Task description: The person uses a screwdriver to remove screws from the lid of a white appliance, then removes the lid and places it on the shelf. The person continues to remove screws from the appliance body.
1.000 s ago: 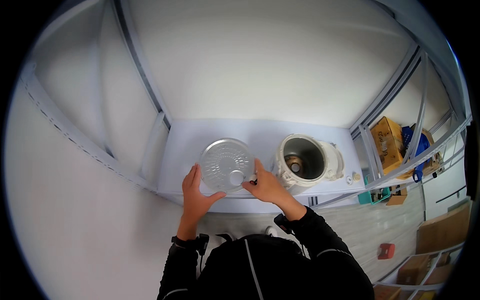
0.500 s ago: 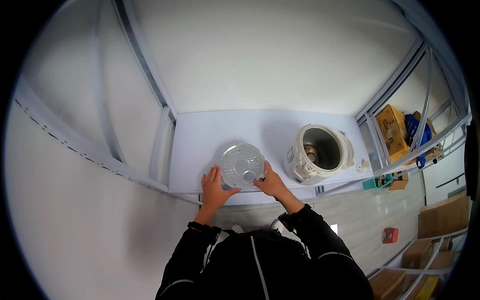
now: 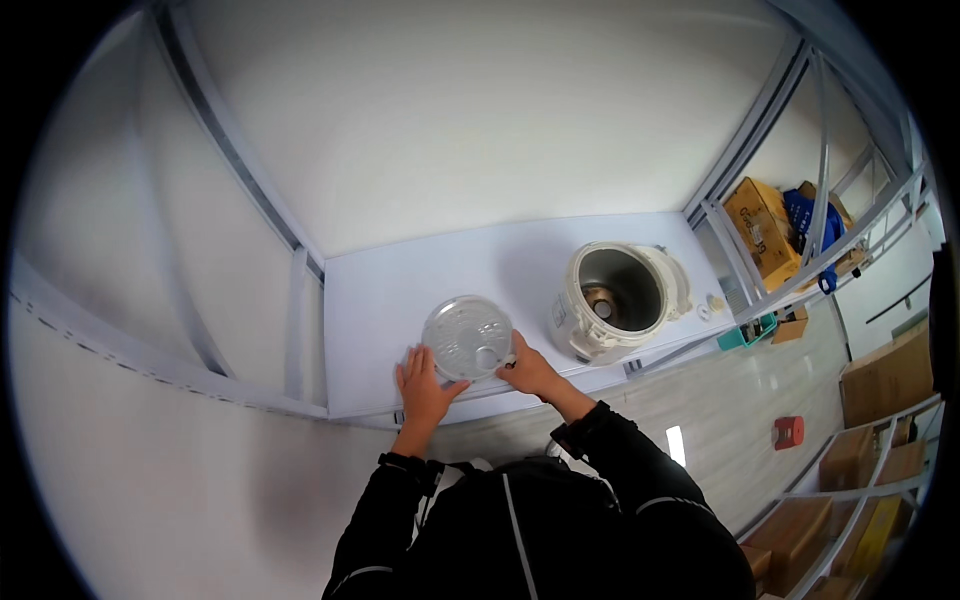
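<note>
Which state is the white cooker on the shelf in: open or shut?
Open. The white cooker has no lid on top, so its dark inner cavity shows; both hands hold a round silvery lid beside it.

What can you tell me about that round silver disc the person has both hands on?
The round disc looks like thin, silvery metal, embossed with small bumps, with a hole near its right edge. It lies flat near the front of the white table, left of the open cooker. The left hand and right hand touch its near rim.

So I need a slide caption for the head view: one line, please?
Both hands, left hand and right hand, hold a round metal lid over a white table, beside an open cooker.
</note>
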Demonstrator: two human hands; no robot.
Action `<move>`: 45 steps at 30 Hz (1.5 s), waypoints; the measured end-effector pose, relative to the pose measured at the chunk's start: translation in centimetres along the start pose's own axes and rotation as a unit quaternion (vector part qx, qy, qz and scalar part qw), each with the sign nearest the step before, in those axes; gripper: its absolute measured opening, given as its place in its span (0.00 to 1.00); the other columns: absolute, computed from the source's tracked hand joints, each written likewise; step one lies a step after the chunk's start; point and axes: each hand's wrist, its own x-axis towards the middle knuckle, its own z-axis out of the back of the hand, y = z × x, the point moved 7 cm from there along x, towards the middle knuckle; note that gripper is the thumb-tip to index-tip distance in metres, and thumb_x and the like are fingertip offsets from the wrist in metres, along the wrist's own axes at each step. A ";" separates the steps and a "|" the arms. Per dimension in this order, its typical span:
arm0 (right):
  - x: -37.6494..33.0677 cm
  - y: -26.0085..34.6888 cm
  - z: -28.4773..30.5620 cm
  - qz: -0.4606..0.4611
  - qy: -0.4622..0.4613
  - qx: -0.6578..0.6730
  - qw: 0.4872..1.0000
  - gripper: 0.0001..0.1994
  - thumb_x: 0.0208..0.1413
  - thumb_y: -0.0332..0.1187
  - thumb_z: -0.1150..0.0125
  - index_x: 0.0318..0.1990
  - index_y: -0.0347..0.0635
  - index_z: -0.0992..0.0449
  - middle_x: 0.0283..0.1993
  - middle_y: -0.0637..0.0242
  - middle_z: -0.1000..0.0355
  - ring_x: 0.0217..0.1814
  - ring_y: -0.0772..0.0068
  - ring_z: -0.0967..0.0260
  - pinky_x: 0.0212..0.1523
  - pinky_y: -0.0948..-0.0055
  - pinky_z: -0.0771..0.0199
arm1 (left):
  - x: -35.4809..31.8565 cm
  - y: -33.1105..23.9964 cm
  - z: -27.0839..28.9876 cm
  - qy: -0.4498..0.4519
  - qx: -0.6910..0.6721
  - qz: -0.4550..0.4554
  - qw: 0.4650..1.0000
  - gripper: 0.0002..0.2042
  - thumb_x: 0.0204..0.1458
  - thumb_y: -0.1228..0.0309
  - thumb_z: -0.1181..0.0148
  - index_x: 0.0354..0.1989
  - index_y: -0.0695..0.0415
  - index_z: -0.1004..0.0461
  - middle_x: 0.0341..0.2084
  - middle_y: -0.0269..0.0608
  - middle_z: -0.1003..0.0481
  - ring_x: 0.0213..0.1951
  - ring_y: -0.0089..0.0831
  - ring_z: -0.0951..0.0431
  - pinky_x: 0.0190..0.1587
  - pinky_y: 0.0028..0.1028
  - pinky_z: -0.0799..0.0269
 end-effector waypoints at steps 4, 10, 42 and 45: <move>-1.6 3.0 1.6 0.008 0.007 -0.063 0.998 0.48 0.53 0.32 0.30 0.79 0.36 0.50 0.54 0.40 0.22 0.56 0.39 0.22 0.57 0.55 0.22 | 0.3 -0.2 -0.4 -0.005 0.007 0.008 1.000 0.56 0.46 0.39 0.23 0.75 0.68 0.39 0.76 0.61 0.39 0.80 0.52 0.48 0.79 0.59 0.60; -8.7 14.2 8.4 0.137 0.016 -0.026 0.990 0.45 0.50 0.22 0.31 0.78 0.41 0.43 0.60 0.48 0.30 0.55 0.51 0.27 0.55 0.62 0.25 | 0.8 -4.7 1.6 -0.040 0.012 -0.015 0.999 0.52 0.47 0.41 0.23 0.73 0.66 0.36 0.76 0.60 0.39 0.79 0.60 0.47 0.78 0.60 0.58; -4.3 5.9 29.4 0.304 -0.075 0.000 0.950 0.25 0.64 0.28 0.29 0.64 0.41 0.34 0.53 0.56 0.23 0.52 0.55 0.22 0.54 0.60 0.22 | 4.6 -30.7 -0.5 -0.087 -0.238 -0.155 0.955 0.39 0.52 0.63 0.27 0.71 0.66 0.34 0.78 0.62 0.46 0.77 0.62 0.44 0.76 0.53 0.45; -3.7 5.5 29.2 0.302 -0.048 0.002 0.952 0.24 0.64 0.30 0.29 0.63 0.41 0.34 0.53 0.55 0.23 0.53 0.52 0.22 0.54 0.59 0.22 | 4.7 -30.6 -0.6 -0.083 -0.244 -0.151 0.954 0.38 0.52 0.67 0.28 0.72 0.65 0.34 0.79 0.63 0.48 0.78 0.61 0.45 0.77 0.51 0.46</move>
